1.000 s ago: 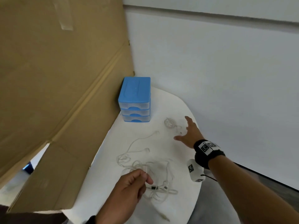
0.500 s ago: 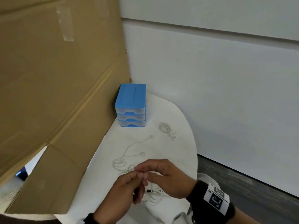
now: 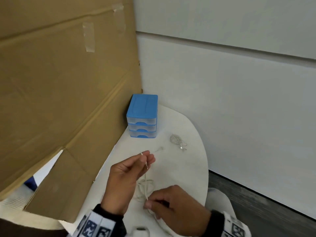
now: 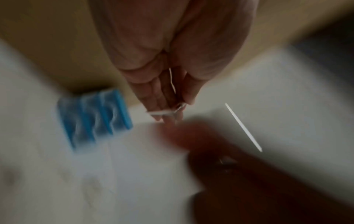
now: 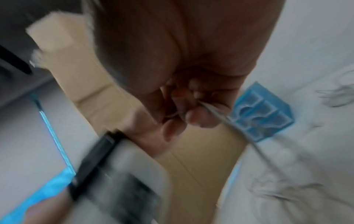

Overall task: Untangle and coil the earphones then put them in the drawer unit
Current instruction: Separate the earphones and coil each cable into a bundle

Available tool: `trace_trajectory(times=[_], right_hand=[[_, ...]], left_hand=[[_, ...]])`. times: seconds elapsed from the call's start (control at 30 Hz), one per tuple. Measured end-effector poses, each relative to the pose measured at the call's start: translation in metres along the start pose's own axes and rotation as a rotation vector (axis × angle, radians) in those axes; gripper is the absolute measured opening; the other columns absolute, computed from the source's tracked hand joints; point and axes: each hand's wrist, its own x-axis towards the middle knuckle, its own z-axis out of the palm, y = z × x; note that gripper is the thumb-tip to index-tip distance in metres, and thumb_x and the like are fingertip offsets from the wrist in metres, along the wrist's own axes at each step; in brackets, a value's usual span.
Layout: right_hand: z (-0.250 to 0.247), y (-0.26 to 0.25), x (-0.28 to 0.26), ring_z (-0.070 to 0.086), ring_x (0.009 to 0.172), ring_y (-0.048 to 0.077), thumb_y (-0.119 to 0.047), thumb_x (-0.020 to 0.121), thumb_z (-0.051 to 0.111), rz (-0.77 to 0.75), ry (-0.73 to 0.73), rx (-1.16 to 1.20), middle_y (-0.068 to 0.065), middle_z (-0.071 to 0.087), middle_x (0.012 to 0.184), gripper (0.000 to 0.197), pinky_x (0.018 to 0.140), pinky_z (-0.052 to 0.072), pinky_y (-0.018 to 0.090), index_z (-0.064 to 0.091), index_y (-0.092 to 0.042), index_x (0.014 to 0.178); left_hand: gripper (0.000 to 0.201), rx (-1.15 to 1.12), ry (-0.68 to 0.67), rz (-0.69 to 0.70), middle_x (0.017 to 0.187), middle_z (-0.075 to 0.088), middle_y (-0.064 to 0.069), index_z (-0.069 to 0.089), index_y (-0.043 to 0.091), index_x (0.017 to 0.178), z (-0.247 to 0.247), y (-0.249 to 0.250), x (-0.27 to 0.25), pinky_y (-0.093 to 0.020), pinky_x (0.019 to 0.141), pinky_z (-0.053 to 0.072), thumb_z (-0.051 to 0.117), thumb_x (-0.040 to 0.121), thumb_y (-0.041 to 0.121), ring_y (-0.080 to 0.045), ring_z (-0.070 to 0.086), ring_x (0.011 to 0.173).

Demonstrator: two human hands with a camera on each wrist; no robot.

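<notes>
1. Left hand point(image 3: 127, 175) is raised over the table point(image 3: 191, 161), thumb and fingertips pinching the white earphone cable point(image 3: 145, 178) near its top end. A short stub of cable sticks out above the pinch.
2. Right hand point(image 3: 174, 207) sits at 5 o'clock from the left, lower and nearer the body, fingers curled and pinching the same cable further down. The cable runs nearly straight between the two hands.
3. Behind that stretch a loose tangle of loops lies on the table between the hands. More cable trails off under the right hand toward the near table edge.
4. One earbud point(image 3: 160, 148) lies on the table at 1 o'clock from the left fingertips, just beyond them.
5. A second, already coiled set point(image 3: 176, 140) lies on its own at 2 o'clock from the left hand, well apart from both hands.
6. Drawer unit point(image 3: 142, 117), blue top with three clear drawers, all closed, stands at 12 o'clock at the far side of the table, against the cardboard point(image 3: 59, 100). It is near the coiled set, at the set's 10 o'clock.
7. Left wrist view: blurred; cable point(image 4: 172, 81) runs along the palm to the fingertips point(image 4: 162, 104). Right wrist view: blurred; cable point(image 5: 216, 112) leaves the pinch toward the drawer unit point(image 5: 262, 112).
8. Both wrists carry bands with printed markers.
</notes>
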Motion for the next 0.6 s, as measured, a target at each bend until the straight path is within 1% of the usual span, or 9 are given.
trace_trajectory(times=[0.07,0.13,0.2,0.27,0.3,0.37,0.43,0.53,0.6], right_hand=[[-0.013,-0.026,-0.006,0.055,0.059,0.0,-0.023,0.099,0.052,-0.03,-0.014,0.064,-0.007,0.062,0.065,0.018,0.063,0.042,0.013,0.067,-0.022,0.088],[-0.036,-0.04,-0.004,0.051,0.061,0.0,-0.015,0.1,0.05,-0.062,0.047,0.13,-0.015,0.056,0.065,0.02,0.063,0.04,0.013,0.066,-0.021,0.091],[-0.056,-0.035,0.006,0.05,0.062,0.0,-0.01,0.1,0.05,-0.096,0.18,0.093,-0.018,0.056,0.066,0.021,0.065,0.039,0.014,0.065,-0.018,0.087],[-0.06,-0.016,0.019,0.05,0.061,0.0,-0.011,0.098,0.054,-0.048,0.323,0.058,-0.018,0.058,0.066,0.02,0.066,0.04,0.016,0.068,-0.017,0.084],[-0.056,-0.004,0.022,0.05,0.061,-0.001,-0.013,0.097,0.055,-0.017,0.348,0.047,-0.019,0.059,0.066,0.022,0.066,0.041,0.018,0.068,-0.021,0.081],[-0.032,0.014,0.018,0.05,0.062,-0.003,-0.018,0.098,0.053,0.003,0.276,-0.027,-0.024,0.058,0.065,0.028,0.066,0.042,0.019,0.066,-0.033,0.077],[-0.008,0.017,0.004,0.05,0.061,-0.007,-0.024,0.097,0.052,0.009,0.132,-0.098,-0.03,0.055,0.066,0.022,0.066,0.041,0.016,0.067,-0.03,0.082],[-0.005,-0.012,-0.017,0.051,0.061,-0.007,-0.025,0.098,0.051,-0.048,-0.034,-0.117,-0.028,0.054,0.062,0.016,0.065,0.038,0.011,0.064,-0.027,0.089],[-0.025,-0.032,-0.015,0.052,0.062,-0.002,-0.02,0.1,0.049,-0.082,-0.021,-0.04,-0.025,0.054,0.062,0.019,0.063,0.037,0.009,0.063,-0.026,0.088]], left_hand=[[0.015,0.247,0.005,0.11,0.094,0.078,-0.006,0.077,0.011,0.092,-0.001,-0.004,-0.001,-0.034,0.091,0.056,0.062,0.089,0.008,-0.02,0.073,0.095],[0.016,0.424,-0.152,0.151,0.089,0.078,-0.004,0.078,0.015,0.091,-0.002,-0.007,-0.01,-0.038,0.093,0.054,0.062,0.093,0.014,-0.019,0.072,0.092],[0.022,0.381,-0.3,0.102,0.082,0.074,-0.007,0.076,0.013,0.087,-0.003,-0.007,-0.021,-0.034,0.085,0.053,0.057,0.091,0.024,-0.024,0.068,0.083],[0.029,0.164,-0.331,-0.007,0.073,0.066,-0.014,0.074,0.007,0.087,0.001,-0.003,-0.029,-0.031,0.077,0.052,0.051,0.087,0.024,-0.026,0.064,0.074],[0.031,0.059,-0.326,-0.047,0.071,0.063,-0.015,0.074,0.006,0.087,0.003,0.0,-0.031,-0.031,0.074,0.051,0.049,0.086,0.023,-0.026,0.063,0.07],[0.025,-0.077,-0.258,-0.065,0.07,0.062,-0.014,0.076,0.006,0.085,0.006,0.005,-0.03,-0.034,0.073,0.05,0.054,0.086,0.019,-0.024,0.064,0.067],[0.019,-0.097,-0.169,-0.015,0.075,0.07,-0.013,0.077,0.007,0.085,0.002,0.006,-0.021,-0.032,0.076,0.057,0.06,0.087,0.016,-0.025,0.071,0.074],[0.028,0.166,-0.131,0.123,0.086,0.076,-0.013,0.073,0.007,0.094,-0.002,0.0,-0.013,-0.029,0.085,0.056,0.051,0.088,0.024,-0.025,0.073,0.091],[0.028,0.38,-0.196,0.155,0.08,0.073,-0.012,0.071,0.006,0.09,-0.001,-0.007,-0.018,-0.032,0.082,0.051,0.053,0.095,0.028,-0.019,0.07,0.084]])
